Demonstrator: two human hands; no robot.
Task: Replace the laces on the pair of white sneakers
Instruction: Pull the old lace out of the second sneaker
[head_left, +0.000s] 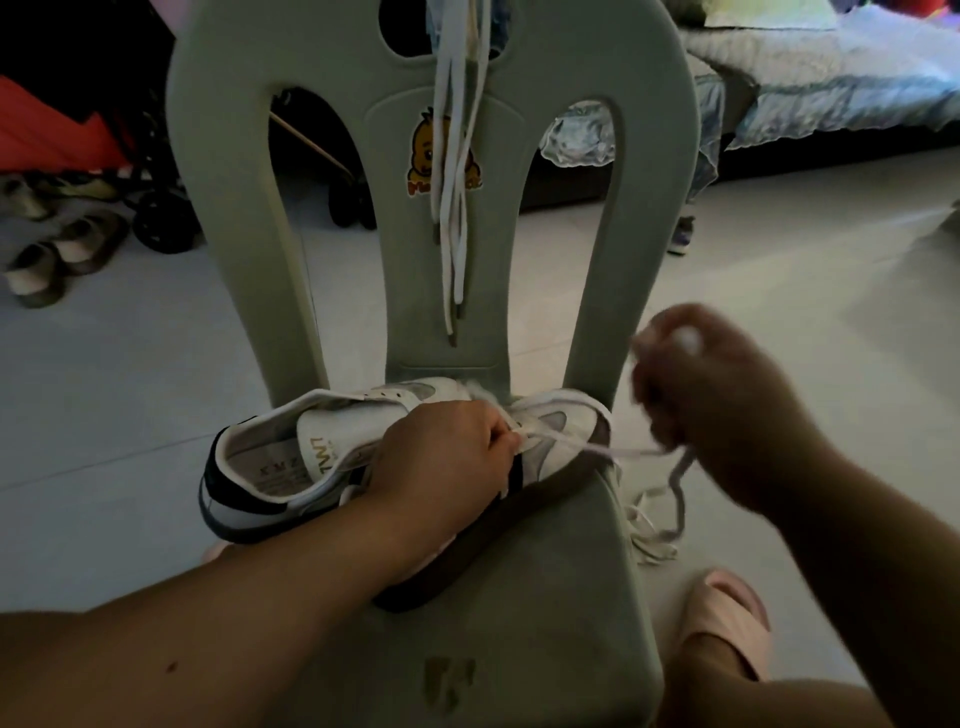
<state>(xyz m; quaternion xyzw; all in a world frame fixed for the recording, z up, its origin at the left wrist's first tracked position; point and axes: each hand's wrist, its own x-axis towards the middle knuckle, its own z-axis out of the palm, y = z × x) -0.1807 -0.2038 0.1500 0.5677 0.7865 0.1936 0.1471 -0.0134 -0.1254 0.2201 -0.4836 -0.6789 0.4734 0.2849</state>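
Head view shows one white sneaker (322, 457) lying on the seat of a green plastic chair (519, 623). Its long axis runs left to right, with the heel at the left and the toe at the right. The left hand (441, 467) covers the middle of the sneaker from the near side. Its fingers are curled over the upper and pinch at the eyelets, so it grasps the shoe and keeps it steady. A lace (613, 451) leaves the eyelets near the toe and runs to the right, away from the sneaker, into the right hand (711, 410). This hand is blurred, but its fingers look closed on the lace, and it is raised beyond the toe. I judge that the coming pull goes along this same line, outward past the toe. Behind the sneaker, spare laces (457, 208) hang over the chair back. A pink slipper (722, 618) is on the floor at the near right of the sneaker.
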